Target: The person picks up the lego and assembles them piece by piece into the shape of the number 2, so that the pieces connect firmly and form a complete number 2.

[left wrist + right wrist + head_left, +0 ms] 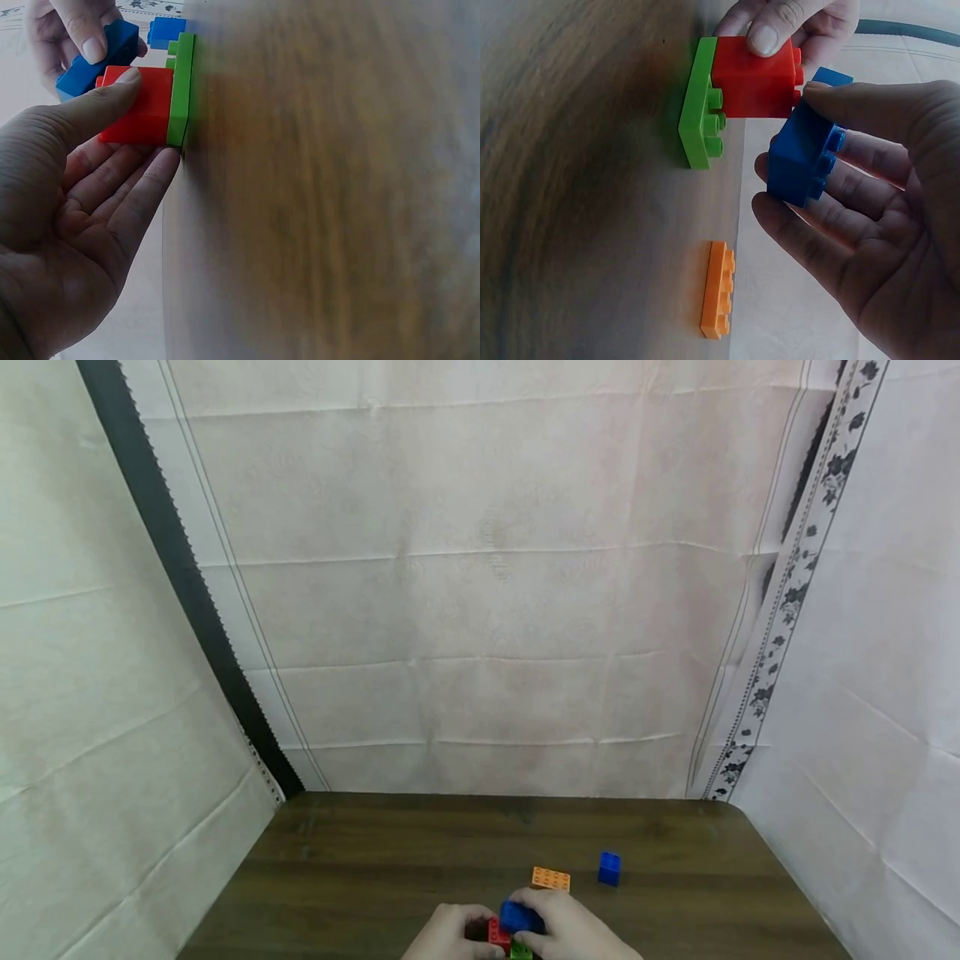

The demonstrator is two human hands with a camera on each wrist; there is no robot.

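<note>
My left hand (pixel 448 933) pinches a red building brick (pixel 142 109), thumb on one side and fingers on the other. The red brick is seated on one end of a flat green brick (pixel 696 116), whose studs show beside it. In my right hand (pixel 573 928) is a long blue brick (pixel 799 154), gripped between thumb and fingers. It is tilted and close beside the red brick's studded top; whether the two touch, I cannot tell. The head view shows only part of the red and green bricks, as the hands and the blue brick cover the rest.
Just beyond the right hand, a flat orange brick (pixel 551 877) lies on the dark wooden table (pixel 360 868). A smaller blue brick (pixel 609 868) stands to its right. Pale cloth sheets (pixel 480 610) hang behind the table and on both sides.
</note>
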